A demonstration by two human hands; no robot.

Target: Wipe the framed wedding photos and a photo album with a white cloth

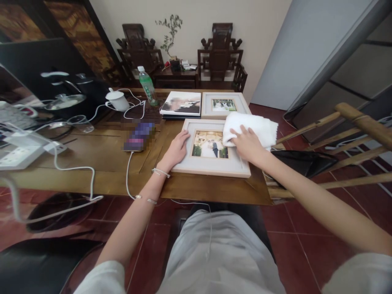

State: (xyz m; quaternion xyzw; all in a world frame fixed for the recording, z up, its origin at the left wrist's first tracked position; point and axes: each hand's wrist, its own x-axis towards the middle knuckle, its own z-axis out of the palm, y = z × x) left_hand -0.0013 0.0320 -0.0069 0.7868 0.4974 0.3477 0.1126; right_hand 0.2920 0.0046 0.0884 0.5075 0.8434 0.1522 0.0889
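The white towel lies folded on the upper right corner of the near picture frame, partly overhanging the frame's right edge and the counter; its long axis runs left to right, roughly parallel to the frame's top rail; the right hand rests directly on the towel's near left part, palm down, fingers lying flat and only slightly spread, pressing into the cloth rather than pinching it; the towel thus lies under and just beyond those fingers, away from the person and to the right. The left hand lies flat on the frame's left rail, fingers close together and pointing toward the top left corner, thumb toward the photo; it touches the frame but stands well apart from the towel, so the right hand is the nearer one. The right forearm reaches in from the lower right, the left from below; both wrists are low over the counter.
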